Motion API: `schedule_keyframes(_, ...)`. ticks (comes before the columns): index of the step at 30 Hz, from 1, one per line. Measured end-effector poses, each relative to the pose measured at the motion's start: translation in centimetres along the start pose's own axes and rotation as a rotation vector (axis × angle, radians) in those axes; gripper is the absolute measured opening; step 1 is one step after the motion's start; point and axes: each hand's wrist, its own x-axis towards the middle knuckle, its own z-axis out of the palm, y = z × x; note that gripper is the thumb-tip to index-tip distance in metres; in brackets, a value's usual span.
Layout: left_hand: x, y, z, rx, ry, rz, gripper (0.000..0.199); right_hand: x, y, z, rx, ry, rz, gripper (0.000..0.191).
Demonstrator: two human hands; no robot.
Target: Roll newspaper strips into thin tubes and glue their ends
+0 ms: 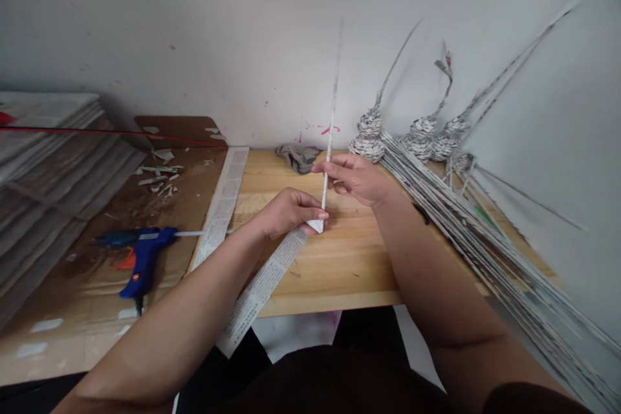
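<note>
A newspaper strip (274, 272) slants up from the table's front edge and winds into a thin, nearly upright paper tube (333, 107). My left hand (291, 212) is closed at the tube's lower end, pinching the paper where strip and roll meet. Higher up, my right hand (354, 176) grips the tube between thumb and fingers. A second newspaper strip (233, 178) lies flat left of my hands, partly under my left forearm. Behind my hands a crumpled grey cloth (297, 156) rests against the wall.
On cardboard (189, 207) at left lie a blue glue gun (145, 259) and paper scraps (160, 174). Stacked newspapers (43, 187) stand far left. Many rolled paper tubes (456, 226) spread across the right side, beside woven paper gourd shapes (367, 136) along the wall.
</note>
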Motion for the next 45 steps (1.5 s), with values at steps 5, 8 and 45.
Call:
schedule_keyframes(5,-0.2,0.4,0.2,-0.008,0.035,-0.017,0.033,0.1,0.1,0.1,-0.009,0.16,-0.06,0.035)
schedule_keyframes(8,-0.2,0.4,0.2,0.0,0.028,-0.011,0.03,-0.1,-0.1,-0.1,-0.003,0.06,-0.029,0.034)
schedule_keyframes(45,-0.1,0.0,0.0,0.03,-0.025,0.038,0.026,-0.2,0.1,-0.7,-0.095,-0.062,0.0,0.032)
